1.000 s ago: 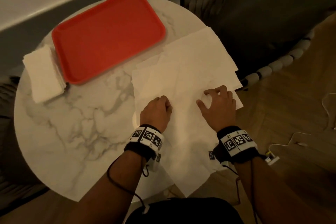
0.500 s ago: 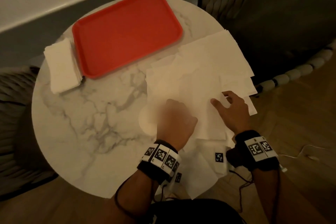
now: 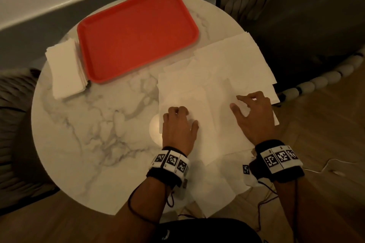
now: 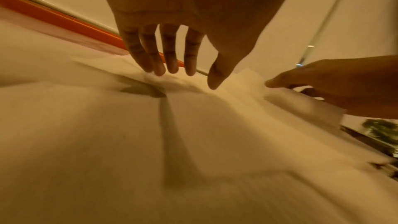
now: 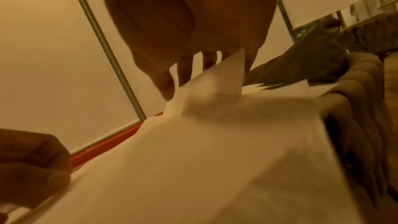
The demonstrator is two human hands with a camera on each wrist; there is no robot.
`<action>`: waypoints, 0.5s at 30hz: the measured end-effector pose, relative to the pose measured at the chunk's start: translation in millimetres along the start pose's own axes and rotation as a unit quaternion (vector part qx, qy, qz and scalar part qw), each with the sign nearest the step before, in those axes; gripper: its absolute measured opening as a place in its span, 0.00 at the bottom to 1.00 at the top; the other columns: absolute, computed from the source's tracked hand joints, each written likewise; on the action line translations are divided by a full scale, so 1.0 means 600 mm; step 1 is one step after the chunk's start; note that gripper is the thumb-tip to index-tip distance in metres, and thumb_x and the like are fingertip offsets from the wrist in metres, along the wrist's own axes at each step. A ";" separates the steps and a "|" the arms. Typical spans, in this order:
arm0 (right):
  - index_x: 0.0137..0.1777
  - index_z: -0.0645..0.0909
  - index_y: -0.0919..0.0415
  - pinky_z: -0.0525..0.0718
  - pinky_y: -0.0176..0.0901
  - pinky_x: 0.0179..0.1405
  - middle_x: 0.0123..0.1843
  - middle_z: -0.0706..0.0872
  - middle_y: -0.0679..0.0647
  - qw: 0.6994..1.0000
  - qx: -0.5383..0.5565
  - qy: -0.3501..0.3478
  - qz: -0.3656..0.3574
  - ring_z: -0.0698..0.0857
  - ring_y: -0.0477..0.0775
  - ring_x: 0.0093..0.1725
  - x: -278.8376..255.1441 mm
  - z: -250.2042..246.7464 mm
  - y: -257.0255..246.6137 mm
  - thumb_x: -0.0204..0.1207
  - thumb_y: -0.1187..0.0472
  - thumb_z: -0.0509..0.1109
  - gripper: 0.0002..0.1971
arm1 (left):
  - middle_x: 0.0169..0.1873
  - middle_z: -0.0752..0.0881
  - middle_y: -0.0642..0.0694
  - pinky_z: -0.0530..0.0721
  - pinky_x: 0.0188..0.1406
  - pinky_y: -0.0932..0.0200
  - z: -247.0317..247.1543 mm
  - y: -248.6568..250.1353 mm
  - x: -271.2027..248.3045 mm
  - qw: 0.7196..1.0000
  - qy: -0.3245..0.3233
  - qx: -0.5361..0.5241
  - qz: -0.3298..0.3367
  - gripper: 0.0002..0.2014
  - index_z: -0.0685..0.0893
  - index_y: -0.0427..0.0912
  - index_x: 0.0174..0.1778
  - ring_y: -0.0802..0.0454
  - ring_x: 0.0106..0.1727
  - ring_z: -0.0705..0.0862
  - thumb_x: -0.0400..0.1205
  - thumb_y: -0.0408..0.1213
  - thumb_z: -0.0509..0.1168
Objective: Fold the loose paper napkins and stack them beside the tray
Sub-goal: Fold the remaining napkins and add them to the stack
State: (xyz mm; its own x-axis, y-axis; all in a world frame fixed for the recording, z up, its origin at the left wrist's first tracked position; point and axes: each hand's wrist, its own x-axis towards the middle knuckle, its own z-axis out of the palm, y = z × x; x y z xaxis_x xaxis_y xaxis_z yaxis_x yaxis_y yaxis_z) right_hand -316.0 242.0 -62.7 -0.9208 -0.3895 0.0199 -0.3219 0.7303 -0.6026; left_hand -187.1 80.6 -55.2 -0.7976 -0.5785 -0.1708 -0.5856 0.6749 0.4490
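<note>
From the head view, your left hand presses relaxed fingers on loose napkins spread over the marble surface beside the red tray; the right wrist view shows your right hand pinching a lifted napkin corner.

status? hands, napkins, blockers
Left hand flat, fingertips pressing loose napkins. Right hand lifting a napkin corner. Folded stack left of red tray. No blockers.
</note>
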 end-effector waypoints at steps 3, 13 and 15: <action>0.60 0.86 0.59 0.84 0.50 0.50 0.50 0.89 0.58 0.999 0.039 -0.013 -0.004 0.83 0.52 0.44 0.005 0.008 -0.009 0.79 0.54 0.72 0.13 | 0.65 0.74 0.40 0.80 0.62 0.48 -0.009 0.001 0.018 0.998 -0.025 -0.024 -0.051 0.22 0.74 0.42 0.67 0.42 0.61 0.76 0.80 0.43 0.71; 0.54 0.82 0.60 0.77 0.46 0.51 0.59 0.84 0.58 0.999 0.012 0.016 -0.048 0.85 0.60 0.55 0.012 -0.008 -0.026 0.82 0.55 0.67 0.09 | 0.60 0.75 0.47 0.84 0.48 0.56 -0.033 0.013 0.025 0.974 0.004 -0.202 -0.104 0.25 0.71 0.48 0.68 0.56 0.40 0.83 0.78 0.24 0.68; 0.49 0.83 0.60 0.72 0.46 0.56 0.65 0.80 0.57 0.998 -0.009 0.041 -0.056 0.79 0.58 0.61 0.010 -0.014 -0.038 0.79 0.56 0.71 0.07 | 0.56 0.77 0.48 0.86 0.46 0.55 -0.042 0.017 0.022 0.966 0.029 -0.236 -0.103 0.25 0.72 0.50 0.66 0.58 0.39 0.83 0.77 0.24 0.68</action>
State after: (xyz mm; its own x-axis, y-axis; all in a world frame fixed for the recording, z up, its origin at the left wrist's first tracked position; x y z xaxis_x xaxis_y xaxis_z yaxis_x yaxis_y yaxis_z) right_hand -316.0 227.8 -42.3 -0.8934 -0.4230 0.1512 -0.4270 0.6952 -0.5783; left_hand -199.8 68.4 -30.4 -0.6538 -0.7119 -0.2564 -0.5896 0.2668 0.7624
